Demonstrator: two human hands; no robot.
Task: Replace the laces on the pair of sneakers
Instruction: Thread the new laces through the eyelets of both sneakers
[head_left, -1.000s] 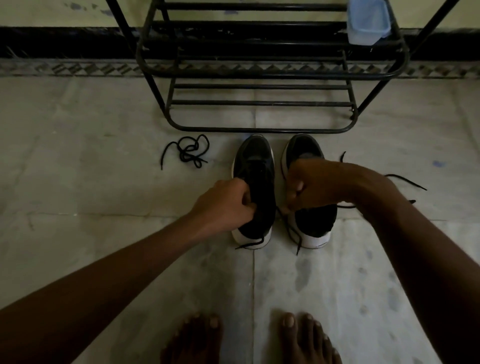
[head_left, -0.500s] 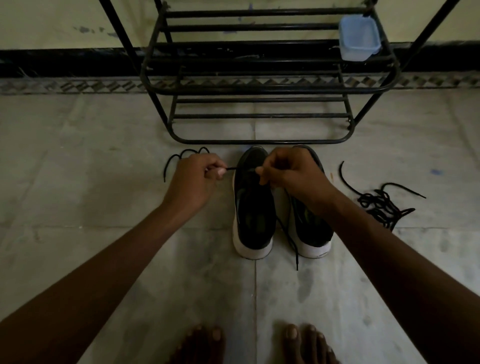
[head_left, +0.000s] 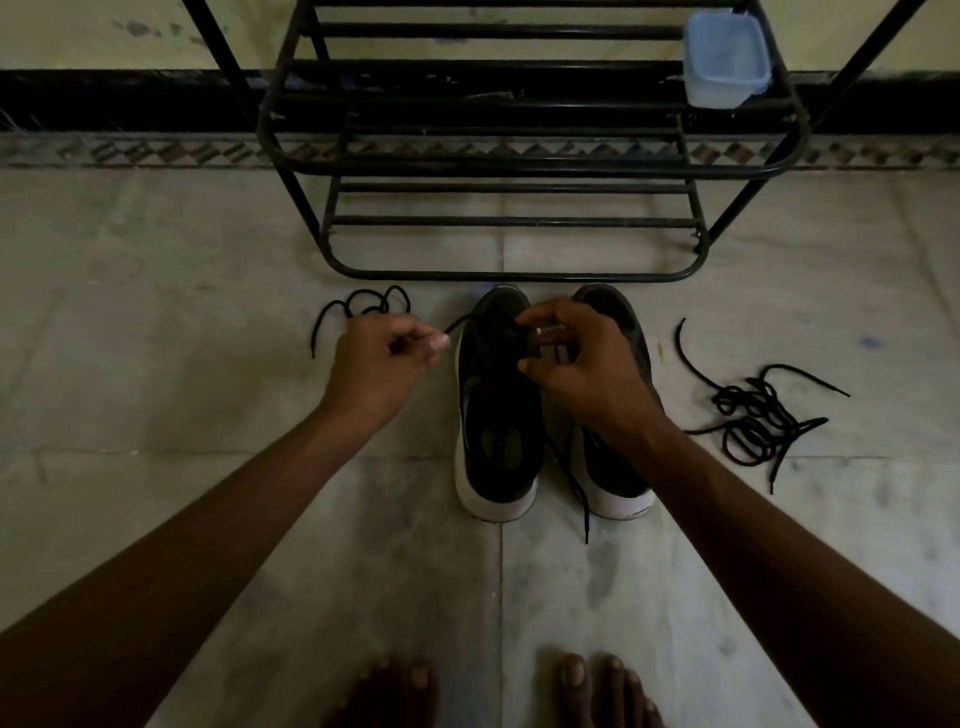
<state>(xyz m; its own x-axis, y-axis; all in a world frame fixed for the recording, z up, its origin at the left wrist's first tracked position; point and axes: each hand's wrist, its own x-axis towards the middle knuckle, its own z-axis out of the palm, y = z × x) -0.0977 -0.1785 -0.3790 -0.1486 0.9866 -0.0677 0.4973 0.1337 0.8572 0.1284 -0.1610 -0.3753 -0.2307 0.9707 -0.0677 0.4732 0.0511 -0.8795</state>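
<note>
From the head view, the pair stands side by side on the floor (head_left: 208, 395), toes pointing away from me toward the shoe rack (head_left: 519, 156), heels nearest my bare feet. My left hand (head_left: 382, 358) sits just left of the left sneaker (head_left: 498, 415), thumb and forefinger pinched tight on one end of the lace (head_left: 457, 325). That short stretch runs from my pinch rightward and slightly away, into the toe end of the eyelet rows.

My right hand (head_left: 587, 364) hangs over the same sneaker's front eyelets and partly covers the right sneaker (head_left: 623, 483). Its fingers curl down at the lacing, but I cannot tell whether they nip the lace or only steady the upper. The lace's other end trails toward me between the two sneakers, past the heels.

I judge the next threading crosses the sneaker's long axis, left to right, so my left hand, holding the tip, is the one to feed it.

A loose lace (head_left: 363, 304) lies beyond my left hand, and tangled laces (head_left: 753, 415) lie well right of the pair.
</note>
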